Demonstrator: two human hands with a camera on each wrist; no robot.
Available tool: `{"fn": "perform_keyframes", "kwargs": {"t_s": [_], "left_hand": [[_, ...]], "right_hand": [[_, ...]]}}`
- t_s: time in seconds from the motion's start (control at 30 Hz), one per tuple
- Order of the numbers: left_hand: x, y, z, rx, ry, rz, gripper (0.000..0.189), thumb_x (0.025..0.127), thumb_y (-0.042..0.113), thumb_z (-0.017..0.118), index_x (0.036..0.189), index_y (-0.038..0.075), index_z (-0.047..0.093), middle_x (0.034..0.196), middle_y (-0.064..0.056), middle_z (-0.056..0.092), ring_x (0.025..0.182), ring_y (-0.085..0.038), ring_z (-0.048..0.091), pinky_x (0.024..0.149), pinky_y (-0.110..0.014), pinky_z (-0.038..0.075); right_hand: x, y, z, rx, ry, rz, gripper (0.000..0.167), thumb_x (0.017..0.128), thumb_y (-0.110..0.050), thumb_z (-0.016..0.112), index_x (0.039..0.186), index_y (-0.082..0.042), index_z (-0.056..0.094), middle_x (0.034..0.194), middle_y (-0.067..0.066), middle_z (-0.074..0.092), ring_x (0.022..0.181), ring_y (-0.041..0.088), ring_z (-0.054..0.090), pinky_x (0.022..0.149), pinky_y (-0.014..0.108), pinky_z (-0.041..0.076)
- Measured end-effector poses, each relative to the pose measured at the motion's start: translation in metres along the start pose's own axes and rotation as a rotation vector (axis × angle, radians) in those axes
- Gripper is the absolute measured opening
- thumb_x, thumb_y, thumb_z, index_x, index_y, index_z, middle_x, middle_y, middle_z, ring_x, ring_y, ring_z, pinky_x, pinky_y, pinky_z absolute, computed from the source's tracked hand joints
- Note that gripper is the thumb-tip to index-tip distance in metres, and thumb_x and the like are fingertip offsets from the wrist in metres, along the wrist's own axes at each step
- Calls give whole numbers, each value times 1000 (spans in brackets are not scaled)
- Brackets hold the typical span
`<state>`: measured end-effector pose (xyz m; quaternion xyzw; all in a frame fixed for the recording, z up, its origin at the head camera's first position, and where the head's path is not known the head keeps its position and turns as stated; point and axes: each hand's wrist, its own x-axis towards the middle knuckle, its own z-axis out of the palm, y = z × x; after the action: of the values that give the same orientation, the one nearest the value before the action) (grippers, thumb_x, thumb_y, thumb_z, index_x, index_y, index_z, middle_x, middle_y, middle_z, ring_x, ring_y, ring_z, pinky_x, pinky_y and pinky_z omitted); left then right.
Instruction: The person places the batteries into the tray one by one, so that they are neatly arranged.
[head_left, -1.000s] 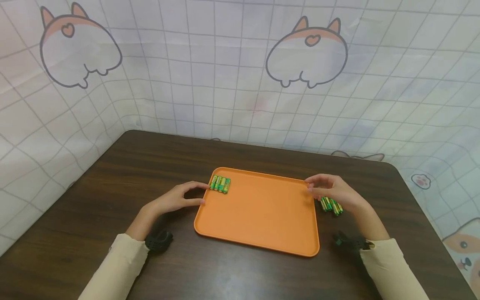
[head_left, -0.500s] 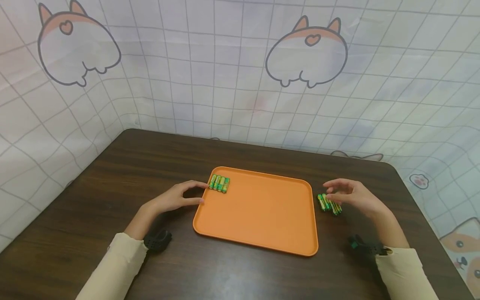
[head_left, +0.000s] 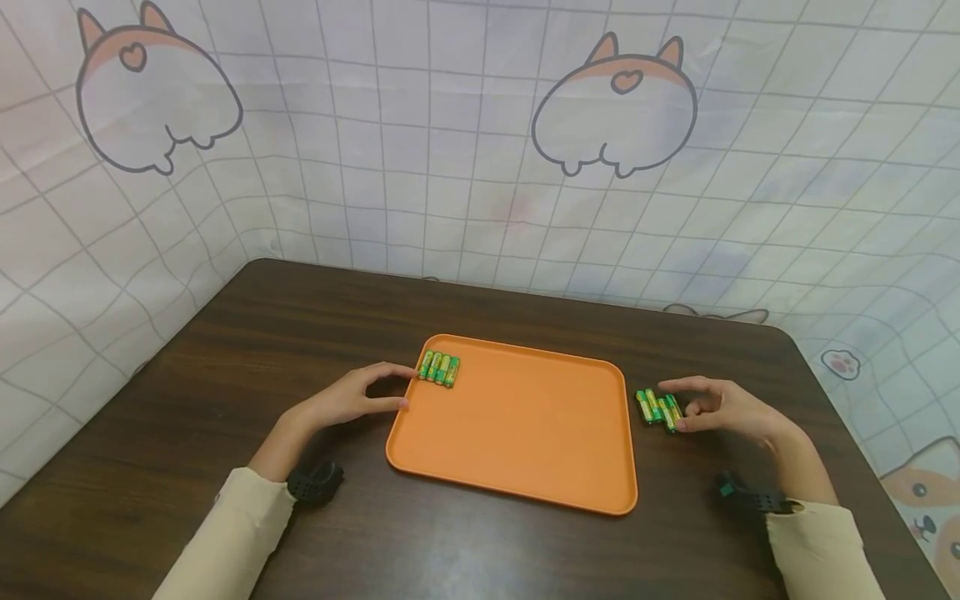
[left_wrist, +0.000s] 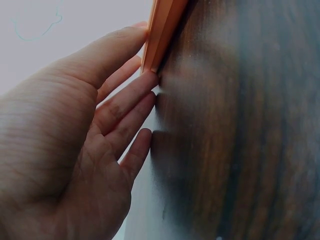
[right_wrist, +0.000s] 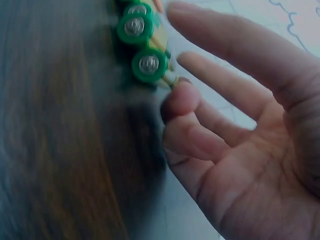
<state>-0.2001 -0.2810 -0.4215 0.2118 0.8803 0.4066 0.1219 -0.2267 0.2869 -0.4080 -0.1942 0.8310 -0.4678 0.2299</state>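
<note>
An orange tray [head_left: 517, 425] lies on the dark wooden table. Inside its far left corner, several green and yellow batteries [head_left: 439, 368] stand side by side in a row. My left hand [head_left: 345, 396] rests thumb and fingertips against the tray's left rim, which the left wrist view shows as an orange edge [left_wrist: 161, 37]. To the right of the tray lie several more batteries [head_left: 650, 406] in a small cluster. My right hand [head_left: 731, 408] is beside that cluster, thumb and index finger apart around its right end. In the right wrist view a curled finger is close to the nearest battery [right_wrist: 149, 65].
The dark table [head_left: 300, 312] extends around the tray on all sides. A white cloth [head_left: 480, 167] with grid lines and dog drawings hangs behind and beside the table. A black wrist strap [head_left: 317, 483] sits at the left cuff, another [head_left: 753, 496] at the right.
My right hand has moved from the tray's far right corner rightward and nearer, to the right end of the loose batteries. The left hand stays at the tray's rim.
</note>
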Motion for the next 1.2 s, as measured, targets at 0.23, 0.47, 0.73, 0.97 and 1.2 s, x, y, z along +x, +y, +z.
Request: {"fn": "perform_keyframes", "kwargs": {"t_s": [0.23,0.47,0.73,0.97,1.2], "left_hand": [[0,-1,0,-1,1,4,54,92,33,69,139,13,54,142,-11,51,135,-33,41,109,-55,33],[1,1,0,4,9,0,53,92,33,70,139,14,54,142,-11,51,135,-33,41,109,-56,33],[1,2,1,9,7,-5,54,92,33,69,139,13,53,143,-11,50,135,-33,41,109,-56,33],[0,3,0,5,6,-9,54,92,33,69,139,13,53,143,-12,50,135,-33,40,109,-56,33],[0,3,0,1,-2,-3,54,92,33,69,139,13,53,143,-12,50,135,-33,40,109,-56,33]], "right_hand": [[0,9,-3,41,-84,-71,69,86,-1,72,143,8,36,80,0,56,66,10,50,58,33,44],[1,12,-3,13,-39,-76,62,86,-2,72,139,8,41,82,2,62,67,12,56,64,30,50],[-1,16,-1,30,-9,-65,60,87,-3,71,137,11,41,80,1,62,70,15,58,66,30,50],[-1,14,-1,38,-18,-87,57,90,-3,68,138,11,41,83,4,67,76,19,65,72,29,54],[-1,9,1,43,-3,-87,56,90,-3,68,138,9,42,86,7,68,77,20,65,72,29,53]]}}
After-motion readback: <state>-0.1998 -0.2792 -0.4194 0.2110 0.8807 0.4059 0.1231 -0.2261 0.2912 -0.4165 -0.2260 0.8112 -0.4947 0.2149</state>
